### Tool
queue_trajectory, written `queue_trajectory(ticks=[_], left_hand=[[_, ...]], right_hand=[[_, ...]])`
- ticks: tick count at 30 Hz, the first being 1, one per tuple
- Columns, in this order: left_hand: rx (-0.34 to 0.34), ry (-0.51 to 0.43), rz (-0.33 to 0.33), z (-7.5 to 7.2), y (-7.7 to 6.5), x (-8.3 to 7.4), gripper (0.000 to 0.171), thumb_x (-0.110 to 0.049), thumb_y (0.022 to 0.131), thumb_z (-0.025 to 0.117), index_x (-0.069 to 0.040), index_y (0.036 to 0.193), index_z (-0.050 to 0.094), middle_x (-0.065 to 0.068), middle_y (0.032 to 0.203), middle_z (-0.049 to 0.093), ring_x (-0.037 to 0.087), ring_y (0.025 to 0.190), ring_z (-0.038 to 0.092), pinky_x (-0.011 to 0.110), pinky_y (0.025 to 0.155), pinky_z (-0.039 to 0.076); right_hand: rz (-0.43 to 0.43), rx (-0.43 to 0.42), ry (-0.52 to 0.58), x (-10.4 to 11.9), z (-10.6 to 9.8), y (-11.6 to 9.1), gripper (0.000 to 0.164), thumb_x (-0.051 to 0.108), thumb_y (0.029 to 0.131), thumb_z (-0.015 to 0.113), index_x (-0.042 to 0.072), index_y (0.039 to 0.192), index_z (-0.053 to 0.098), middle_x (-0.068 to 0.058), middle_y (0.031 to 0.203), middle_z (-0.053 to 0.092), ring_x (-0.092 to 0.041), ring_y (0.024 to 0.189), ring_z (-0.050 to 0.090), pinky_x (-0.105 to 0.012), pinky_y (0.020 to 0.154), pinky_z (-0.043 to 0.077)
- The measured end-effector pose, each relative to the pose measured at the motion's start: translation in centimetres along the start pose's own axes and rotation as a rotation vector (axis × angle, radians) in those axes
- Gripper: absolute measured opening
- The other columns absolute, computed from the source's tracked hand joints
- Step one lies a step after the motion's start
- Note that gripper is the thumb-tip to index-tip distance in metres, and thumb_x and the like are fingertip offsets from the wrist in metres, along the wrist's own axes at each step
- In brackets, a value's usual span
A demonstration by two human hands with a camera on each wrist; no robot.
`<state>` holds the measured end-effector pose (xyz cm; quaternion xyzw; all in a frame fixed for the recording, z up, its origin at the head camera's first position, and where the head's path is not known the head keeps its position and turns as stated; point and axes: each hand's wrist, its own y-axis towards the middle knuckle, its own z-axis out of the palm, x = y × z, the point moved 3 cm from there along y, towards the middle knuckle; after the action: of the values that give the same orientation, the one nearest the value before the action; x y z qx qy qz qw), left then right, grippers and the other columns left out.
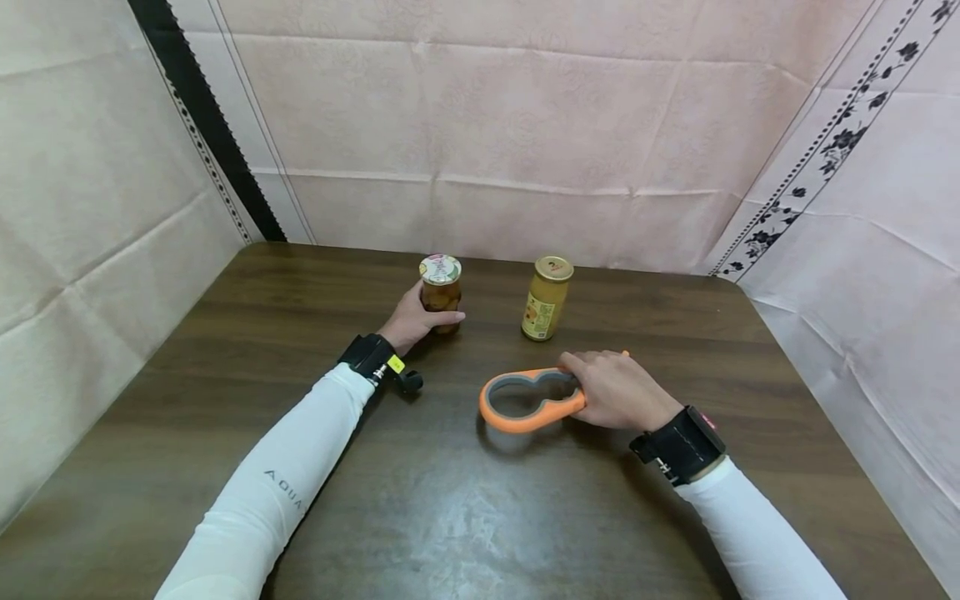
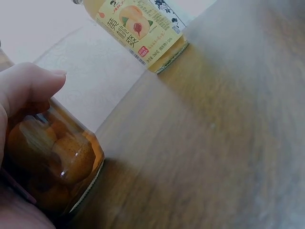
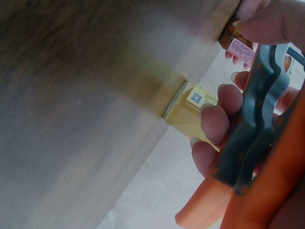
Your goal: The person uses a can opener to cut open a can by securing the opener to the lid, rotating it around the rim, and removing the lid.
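My left hand grips a glass jar of round brown fruit in dark liquid, its lid white and floral-patterned. In the left wrist view the thumb lies across that jar, whose base is right at the brown table. My right hand holds an orange jar opener by its handles, above the table. The opener's loop, lined with wavy grey grip, points left. Between and beyond the hands stands an upright yellow jar with a gold lid and a peach label; neither hand touches it.
The dark wooden table ends just behind the two jars. Pale cloth hangs along its back, left and right sides, with a black band at left and a floral border at right.
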<state>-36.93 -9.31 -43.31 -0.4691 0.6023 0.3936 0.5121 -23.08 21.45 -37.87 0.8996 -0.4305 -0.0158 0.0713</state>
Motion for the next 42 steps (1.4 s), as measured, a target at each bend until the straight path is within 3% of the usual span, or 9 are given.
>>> queue_trajectory(ticks=[10,19,30,42], left_hand=[[0.036,-0.015,-0.009,-0.3,-0.2,0.0,0.086,-0.017,0.084,0.084,-0.018,0.154,0.034,0.011,0.151,0.047,0.031,0.138,0.045,0.049,0.119,0.035],[0.076,-0.025,0.02,0.1,-0.7,-0.3,0.08,-0.014,0.084,0.083,-0.015,0.15,0.038,0.013,0.143,0.052,0.031,0.131,0.051,0.046,0.113,0.041],[0.096,-0.01,-0.02,0.1,-1.4,-0.2,0.082,-0.017,0.085,0.083,-0.015,0.152,0.036,0.013,0.147,0.05,0.031,0.136,0.048,0.049,0.117,0.038],[0.11,-0.012,-0.003,0.2,-2.0,-0.1,0.081,-0.015,0.085,0.083,-0.015,0.151,0.037,0.013,0.144,0.052,0.031,0.133,0.05,0.048,0.115,0.04]], right_hand=[[-0.011,-0.006,-0.013,0.2,0.1,0.1,0.035,0.022,0.076,0.076,0.017,0.108,0.061,0.005,0.088,0.068,-0.008,0.067,0.05,-0.028,0.061,0.046],[-0.001,0.004,-0.009,0.0,0.2,0.0,0.037,0.026,0.075,0.08,0.019,0.106,0.062,0.007,0.086,0.066,-0.008,0.067,0.05,-0.026,0.059,0.043],[0.004,0.013,0.001,0.1,0.4,0.0,0.039,0.027,0.075,0.08,0.018,0.108,0.062,0.007,0.088,0.067,-0.008,0.067,0.05,-0.026,0.06,0.044],[-0.006,0.007,-0.015,0.3,0.3,0.0,0.038,0.026,0.075,0.08,0.018,0.108,0.062,0.006,0.087,0.067,-0.009,0.067,0.05,-0.026,0.06,0.044]])
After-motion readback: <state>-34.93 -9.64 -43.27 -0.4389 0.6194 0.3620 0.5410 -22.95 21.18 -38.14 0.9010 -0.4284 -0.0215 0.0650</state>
